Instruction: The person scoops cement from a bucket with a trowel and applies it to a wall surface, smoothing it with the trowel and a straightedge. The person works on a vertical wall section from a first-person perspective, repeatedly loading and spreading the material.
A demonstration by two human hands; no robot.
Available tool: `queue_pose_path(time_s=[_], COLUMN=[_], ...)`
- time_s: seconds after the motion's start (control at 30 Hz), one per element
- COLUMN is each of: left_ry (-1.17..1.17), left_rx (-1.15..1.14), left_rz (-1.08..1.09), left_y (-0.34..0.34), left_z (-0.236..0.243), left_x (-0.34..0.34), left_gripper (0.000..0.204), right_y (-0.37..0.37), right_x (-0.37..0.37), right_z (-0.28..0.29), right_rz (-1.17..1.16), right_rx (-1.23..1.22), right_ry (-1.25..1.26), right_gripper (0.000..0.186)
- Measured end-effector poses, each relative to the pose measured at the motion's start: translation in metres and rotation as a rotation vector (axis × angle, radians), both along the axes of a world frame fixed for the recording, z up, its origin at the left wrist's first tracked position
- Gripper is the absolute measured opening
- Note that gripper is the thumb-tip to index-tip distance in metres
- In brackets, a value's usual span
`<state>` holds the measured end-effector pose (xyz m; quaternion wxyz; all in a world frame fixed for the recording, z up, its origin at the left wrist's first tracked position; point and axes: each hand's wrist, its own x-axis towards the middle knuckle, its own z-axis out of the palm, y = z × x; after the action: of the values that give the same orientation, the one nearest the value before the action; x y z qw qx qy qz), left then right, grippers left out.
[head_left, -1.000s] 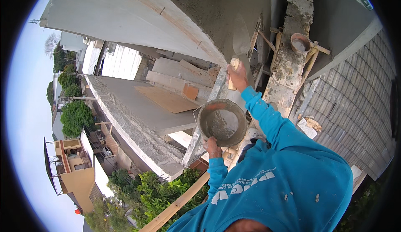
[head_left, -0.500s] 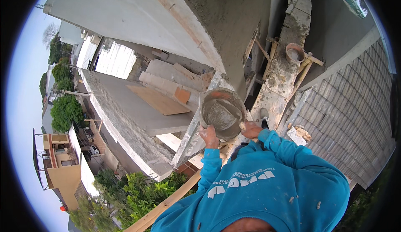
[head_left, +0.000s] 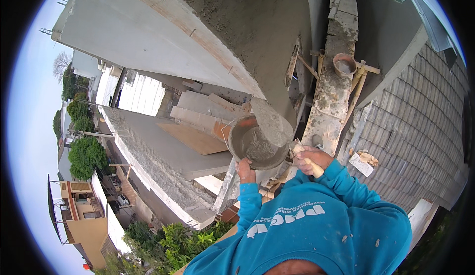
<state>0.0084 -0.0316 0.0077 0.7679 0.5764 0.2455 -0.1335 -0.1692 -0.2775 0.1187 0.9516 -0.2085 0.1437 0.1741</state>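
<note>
A round bucket of wet grey mortar is tilted in front of me. My left hand grips its near rim. In my right hand is the pale wooden handle of a trowel, fingers wrapped round it. The trowel's broad blade, coated in grey mortar, stands over the far right part of the bucket and hides some of its rim. The bucket's thin wire handle hangs out at its left side.
Beyond the bucket, a mortar-spattered plank walkway on bamboo poles bears a second bucket. A tiled roof slopes at the right. A rough concrete ledge runs along the left, with a street far below. A plastered wall rises ahead.
My right hand has lifted the trowel up out of the bucket, so its blade and handle now show. The left hand still holds the rim. The whole view has shifted slightly.
</note>
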Motion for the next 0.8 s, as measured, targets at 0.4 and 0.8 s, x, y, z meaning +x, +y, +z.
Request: queue_pose_path(time_s=[0.4,0.8], left_ry=[0.100,0.118], left_rx=[0.224,0.222], left_rz=[0.154,0.265], left_y=[0.068,0.103], left_z=[0.015,-0.008], left_x=[-0.035,-0.067], left_gripper=[0.038,0.043], right_y=[-0.132,0.043], right_x=[0.121,0.198], right_z=[0.069,-0.002], right_rz=[-1.452,-0.623], right_rx=[-0.915,-1.478], right_ry=[0.019,-0.272], right_gripper=[0.042,0.044])
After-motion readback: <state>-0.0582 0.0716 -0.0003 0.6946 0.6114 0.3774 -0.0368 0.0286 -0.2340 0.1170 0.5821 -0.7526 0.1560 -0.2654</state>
